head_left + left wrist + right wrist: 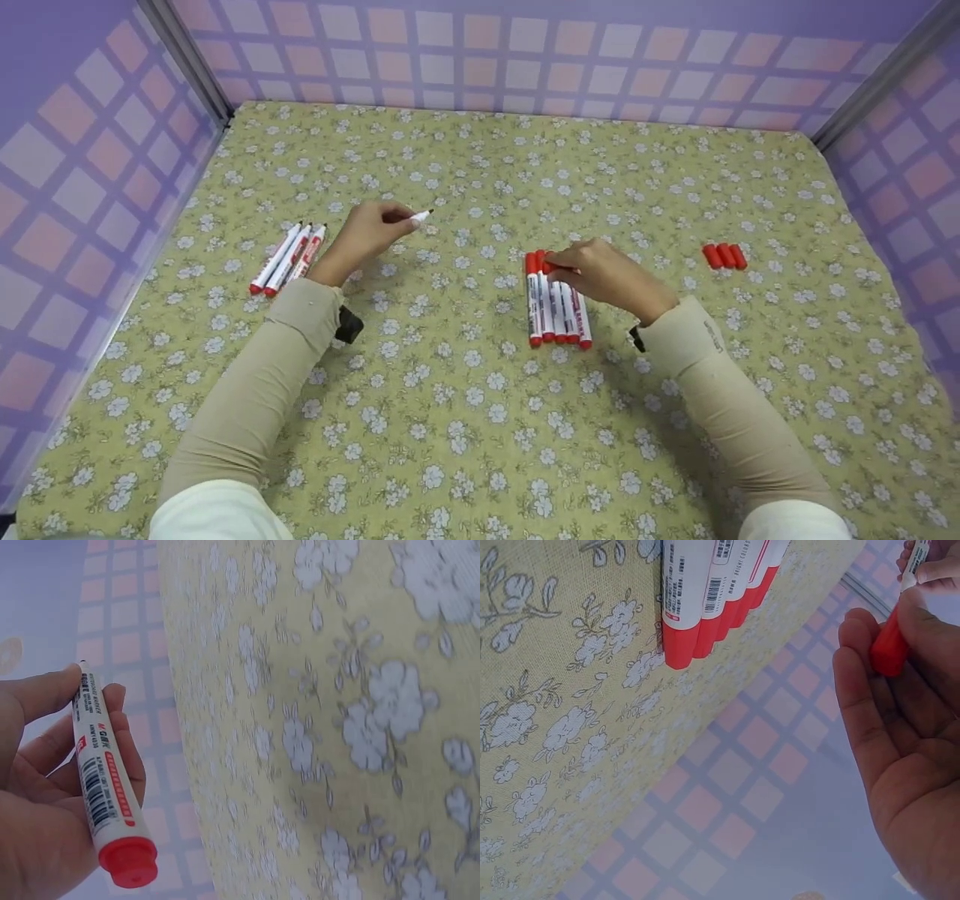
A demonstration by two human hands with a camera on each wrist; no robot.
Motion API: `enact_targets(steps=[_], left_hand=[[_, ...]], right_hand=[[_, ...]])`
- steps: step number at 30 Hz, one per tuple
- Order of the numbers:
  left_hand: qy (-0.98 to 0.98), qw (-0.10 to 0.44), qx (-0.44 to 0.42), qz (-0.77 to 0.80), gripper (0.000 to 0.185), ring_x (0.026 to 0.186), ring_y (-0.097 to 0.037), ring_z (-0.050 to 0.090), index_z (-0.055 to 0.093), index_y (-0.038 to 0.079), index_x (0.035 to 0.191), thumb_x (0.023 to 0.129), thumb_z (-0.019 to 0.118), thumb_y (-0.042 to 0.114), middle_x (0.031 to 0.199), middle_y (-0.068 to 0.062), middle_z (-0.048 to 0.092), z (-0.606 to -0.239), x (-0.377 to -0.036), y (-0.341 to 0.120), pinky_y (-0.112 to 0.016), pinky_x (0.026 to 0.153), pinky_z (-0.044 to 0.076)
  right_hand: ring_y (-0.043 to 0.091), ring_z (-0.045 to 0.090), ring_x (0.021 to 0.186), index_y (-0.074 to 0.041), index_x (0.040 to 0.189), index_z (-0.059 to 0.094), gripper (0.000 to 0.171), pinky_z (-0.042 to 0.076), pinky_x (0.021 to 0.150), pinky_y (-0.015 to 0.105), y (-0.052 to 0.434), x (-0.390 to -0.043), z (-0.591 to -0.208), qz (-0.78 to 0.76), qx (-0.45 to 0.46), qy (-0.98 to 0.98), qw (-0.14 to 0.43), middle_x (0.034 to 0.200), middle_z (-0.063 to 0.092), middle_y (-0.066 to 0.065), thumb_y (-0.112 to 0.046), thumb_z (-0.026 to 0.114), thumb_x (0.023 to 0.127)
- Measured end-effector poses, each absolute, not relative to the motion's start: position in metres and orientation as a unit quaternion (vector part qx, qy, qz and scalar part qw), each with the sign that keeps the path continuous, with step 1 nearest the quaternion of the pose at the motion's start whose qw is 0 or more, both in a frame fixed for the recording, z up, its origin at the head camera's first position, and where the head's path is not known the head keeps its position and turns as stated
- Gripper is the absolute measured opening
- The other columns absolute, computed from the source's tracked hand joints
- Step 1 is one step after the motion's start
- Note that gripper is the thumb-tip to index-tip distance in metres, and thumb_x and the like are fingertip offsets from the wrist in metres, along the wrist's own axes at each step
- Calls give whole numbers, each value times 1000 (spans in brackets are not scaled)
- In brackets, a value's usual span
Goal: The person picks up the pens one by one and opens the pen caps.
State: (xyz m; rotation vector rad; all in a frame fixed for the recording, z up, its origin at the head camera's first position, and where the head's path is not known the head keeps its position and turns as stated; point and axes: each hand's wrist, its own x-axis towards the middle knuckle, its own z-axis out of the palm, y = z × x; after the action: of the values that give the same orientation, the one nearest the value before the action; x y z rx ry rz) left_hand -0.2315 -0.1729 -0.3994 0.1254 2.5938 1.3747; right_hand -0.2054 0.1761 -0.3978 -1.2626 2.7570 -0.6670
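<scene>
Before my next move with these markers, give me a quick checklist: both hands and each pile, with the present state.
1. Left hand grips the held marker: ok, fingers curled round the barrel.
2. Held marker's writing end has no cap: ok, seen in the head view.
3. Right hand pinches a red cap: ok. Whether it is loose or on a marker: cannot tell.
4. Row of capped markers lies together by the right hand: ok.
5. Three loose caps sit grouped to the right: ok.
6. Three markers lie side by side to the left: ok.
</scene>
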Motion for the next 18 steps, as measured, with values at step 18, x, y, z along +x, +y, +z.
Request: enact_targets(steps=[18], left_hand=[[864,96,-37,494,41,120,-34,50,58,3,130,99,54,29,130,-19,53,-398,-232,-236,-49,99,41]], right_hand=[[17,65,70,0,107,72,19,49,59,29,172,-205,-398,-202,-402,892,41,93,73,14,-7,63,92]])
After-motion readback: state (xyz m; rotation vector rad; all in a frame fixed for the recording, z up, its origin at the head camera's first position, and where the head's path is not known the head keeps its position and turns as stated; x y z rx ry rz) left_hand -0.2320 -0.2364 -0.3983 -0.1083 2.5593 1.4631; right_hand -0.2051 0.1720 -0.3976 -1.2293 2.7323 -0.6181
